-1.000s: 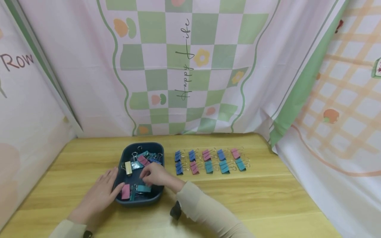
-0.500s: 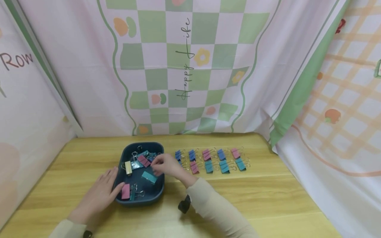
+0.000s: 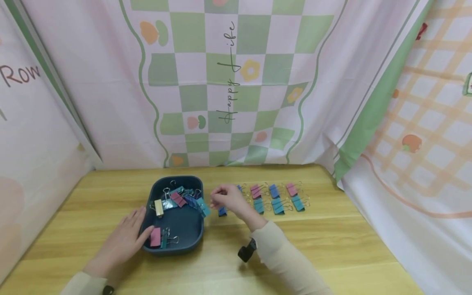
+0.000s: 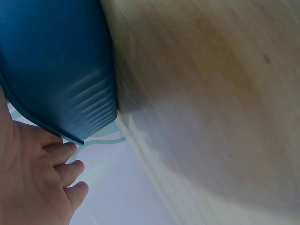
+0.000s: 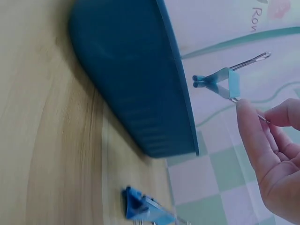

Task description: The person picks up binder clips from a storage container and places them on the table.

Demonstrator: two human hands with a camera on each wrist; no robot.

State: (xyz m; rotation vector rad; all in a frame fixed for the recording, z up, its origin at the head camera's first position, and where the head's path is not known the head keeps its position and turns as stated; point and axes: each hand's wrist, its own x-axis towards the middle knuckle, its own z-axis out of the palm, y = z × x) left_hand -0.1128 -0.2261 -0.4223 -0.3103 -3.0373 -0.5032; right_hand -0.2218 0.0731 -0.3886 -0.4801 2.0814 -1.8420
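My right hand pinches a teal binder clip by one wire handle, just past the right rim of a dark blue tray. In the right wrist view the teal clip hangs from thumb and fingertips, above the level of the tray's rim. My left hand rests against the tray's left side, its thumb over the rim; the left wrist view shows fairly straight fingers by the tray wall. Inside the tray lie a cream clip, a pink clip and several teal, pink and blue ones.
Two rows of binder clips stand on the wooden table right of the tray, among them a pink clip and a teal clip. My right hand hides some of the left ones. Patterned curtains enclose the table.
The right hand has lifted a teal clip from the front of the tray and carried it rightward past the rim. The left hand has stayed in place.
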